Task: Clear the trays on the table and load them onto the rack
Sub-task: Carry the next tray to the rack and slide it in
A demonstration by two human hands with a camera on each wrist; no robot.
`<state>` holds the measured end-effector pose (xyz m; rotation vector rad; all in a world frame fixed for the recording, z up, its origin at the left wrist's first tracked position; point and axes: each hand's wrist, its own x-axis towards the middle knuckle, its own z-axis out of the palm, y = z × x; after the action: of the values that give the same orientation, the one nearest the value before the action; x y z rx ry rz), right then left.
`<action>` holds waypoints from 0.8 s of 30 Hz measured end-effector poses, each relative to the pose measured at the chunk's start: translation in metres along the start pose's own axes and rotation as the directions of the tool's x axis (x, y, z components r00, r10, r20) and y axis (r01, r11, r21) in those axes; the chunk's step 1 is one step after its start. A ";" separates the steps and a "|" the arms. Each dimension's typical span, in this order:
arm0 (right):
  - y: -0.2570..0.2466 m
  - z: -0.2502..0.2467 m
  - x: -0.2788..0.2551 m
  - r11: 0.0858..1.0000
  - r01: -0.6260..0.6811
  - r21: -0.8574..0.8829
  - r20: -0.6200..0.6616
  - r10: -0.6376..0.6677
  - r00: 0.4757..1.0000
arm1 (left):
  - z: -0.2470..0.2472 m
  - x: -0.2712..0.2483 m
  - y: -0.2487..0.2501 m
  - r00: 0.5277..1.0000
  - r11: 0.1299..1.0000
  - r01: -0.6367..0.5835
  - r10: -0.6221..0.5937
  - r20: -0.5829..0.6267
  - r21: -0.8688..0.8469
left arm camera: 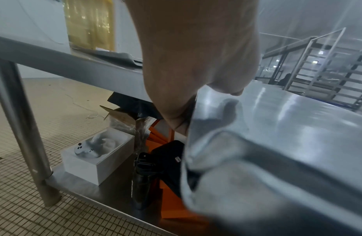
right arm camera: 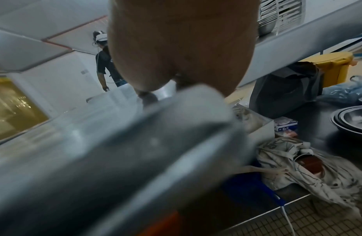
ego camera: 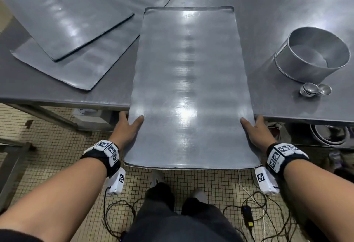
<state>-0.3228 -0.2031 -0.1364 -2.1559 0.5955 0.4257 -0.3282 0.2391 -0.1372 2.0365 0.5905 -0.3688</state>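
Observation:
A long empty metal tray [ego camera: 188,88] lies half on the steel table [ego camera: 268,2], its near end sticking out over the floor. My left hand [ego camera: 128,126] grips its left edge, thumb on top and fingers underneath. My right hand [ego camera: 254,128] grips the right edge the same way. The left wrist view shows my left hand [left arm camera: 196,76] pinching the tray [left arm camera: 287,127] at its rim. In the right wrist view the tray [right arm camera: 115,151] is a blur under my right hand [right arm camera: 182,47]. Two more flat trays [ego camera: 63,17] are stacked askew at the table's far left.
A round metal tin [ego camera: 314,53] and small metal cups [ego camera: 314,89] stand on the table's right side. A tray rack [left arm camera: 327,67] stands beyond the table. Boxes and bags [left arm camera: 99,153] fill the lower shelf. Cables [ego camera: 249,213] trail on the tiled floor by my feet.

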 end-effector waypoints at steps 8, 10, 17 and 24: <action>0.006 0.006 0.001 0.996 0.085 0.013 -0.082 -0.084 0.993 | 0.010 0.004 -0.001 0.996 0.998 -0.051 0.054 -0.068 0.042; 0.010 0.007 0.000 0.995 0.085 0.058 -0.103 -0.079 0.992 | 0.011 0.003 -0.002 0.991 0.997 -0.061 0.066 -0.115 0.046; 0.007 -0.008 -0.004 0.976 0.112 0.184 -0.118 -0.091 0.989 | 0.002 -0.004 0.006 0.977 0.993 -0.113 0.117 -0.177 0.037; -0.001 -0.034 -0.003 0.957 0.220 0.189 -0.154 -0.193 0.969 | -0.008 -0.024 0.028 0.958 0.988 -0.157 0.149 -0.245 -0.013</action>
<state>-0.3216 -0.2287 -0.1140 -2.0325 0.4590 0.1003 -0.3330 0.2277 -0.1015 2.0952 0.5779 -0.0161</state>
